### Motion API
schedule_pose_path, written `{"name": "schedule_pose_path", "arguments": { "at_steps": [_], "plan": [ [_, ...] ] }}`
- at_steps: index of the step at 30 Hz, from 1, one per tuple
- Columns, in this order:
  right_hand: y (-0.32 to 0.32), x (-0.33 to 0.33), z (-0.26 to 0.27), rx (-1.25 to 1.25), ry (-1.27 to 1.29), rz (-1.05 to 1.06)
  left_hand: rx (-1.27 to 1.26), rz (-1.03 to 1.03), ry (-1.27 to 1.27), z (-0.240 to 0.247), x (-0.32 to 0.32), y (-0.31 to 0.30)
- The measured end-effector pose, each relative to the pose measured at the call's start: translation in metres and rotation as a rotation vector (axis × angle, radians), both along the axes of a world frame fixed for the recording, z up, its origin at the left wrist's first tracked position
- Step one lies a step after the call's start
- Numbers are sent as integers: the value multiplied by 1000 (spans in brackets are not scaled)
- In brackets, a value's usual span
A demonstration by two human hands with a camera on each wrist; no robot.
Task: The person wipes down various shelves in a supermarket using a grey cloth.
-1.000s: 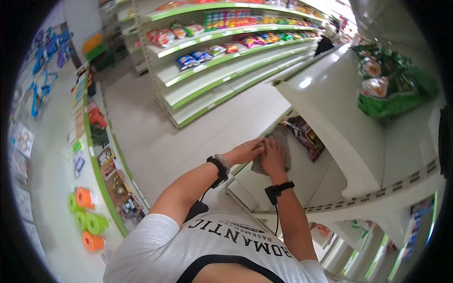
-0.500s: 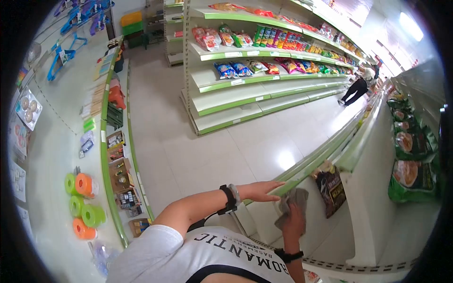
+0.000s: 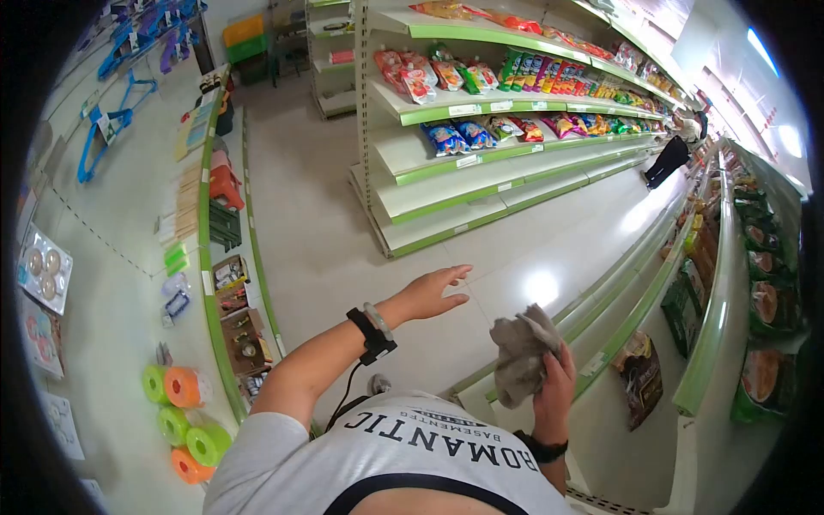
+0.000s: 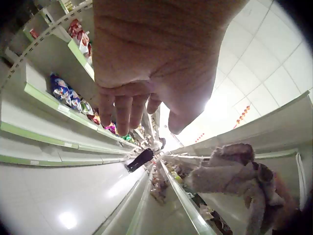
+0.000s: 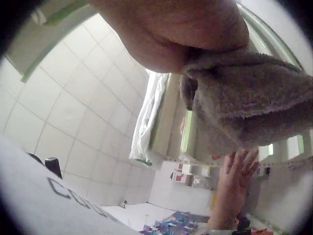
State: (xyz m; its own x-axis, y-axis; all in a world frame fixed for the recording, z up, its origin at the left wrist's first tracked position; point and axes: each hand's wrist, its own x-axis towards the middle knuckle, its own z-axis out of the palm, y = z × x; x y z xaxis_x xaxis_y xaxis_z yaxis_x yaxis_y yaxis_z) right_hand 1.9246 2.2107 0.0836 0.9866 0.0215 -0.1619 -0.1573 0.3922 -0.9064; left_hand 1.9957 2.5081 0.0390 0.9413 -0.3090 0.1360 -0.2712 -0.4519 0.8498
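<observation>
A crumpled grey-brown cloth (image 3: 520, 360) is gripped in my right hand (image 3: 556, 386), raised beside the green front edge of the shelf on the right. In the right wrist view the cloth (image 5: 244, 105) hangs in thick folds below the hand (image 5: 181, 29). My left hand (image 3: 429, 292) is held out over the aisle floor, apart from the cloth, with nothing in it. The left wrist view shows that hand (image 4: 156, 63) with fingers extended and thumb apart, the cloth (image 4: 230, 176) off to its lower right.
A dark snack packet (image 3: 639, 378) lies on the right shelf, with green packets (image 3: 760, 378) above it. Across the aisle, shelving (image 3: 446, 176) carries bagged snacks. Orange and green rolls (image 3: 184, 386) sit on the left shelf. A person (image 3: 674, 150) stands far down the aisle.
Both hands were together on the cloth at the shelf. The left has come away to the left; the right has lifted the cloth off the shelf. The head view has swung toward the aisle.
</observation>
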Motion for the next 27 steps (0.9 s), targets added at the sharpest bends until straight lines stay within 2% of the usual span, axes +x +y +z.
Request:
{"name": "schedule_pose_path", "arguments": {
  "at_steps": [1,3,4,9,14,17,18,20,23,27],
  "plan": [
    [8,8,-2,2,0,-1,4,34,2,3,-2,8],
    [42,37,-5,25,41,131,0,86,8,-1,3,41],
    [51,38,8,69,62,138,-7,120,9,-2,1,47],
    [106,110,-18,67,88,252,-50,209,58,-11,10,109],
    [161,168,-19,54,104,374,-175,256,107,-7,32,130],
    [205,226,-25,71,69,459,-257,235,120,3,71,144],
    [234,266,-27,51,44,464,-264,228,84,-4,104,159],
    [245,292,-8,18,-7,472,-264,216,39,11,125,164],
    [273,379,-6,-74,-108,468,-240,285,80,13,190,196],
    [292,508,-25,-447,-255,407,-285,354,92,14,262,228]
  ]
}}
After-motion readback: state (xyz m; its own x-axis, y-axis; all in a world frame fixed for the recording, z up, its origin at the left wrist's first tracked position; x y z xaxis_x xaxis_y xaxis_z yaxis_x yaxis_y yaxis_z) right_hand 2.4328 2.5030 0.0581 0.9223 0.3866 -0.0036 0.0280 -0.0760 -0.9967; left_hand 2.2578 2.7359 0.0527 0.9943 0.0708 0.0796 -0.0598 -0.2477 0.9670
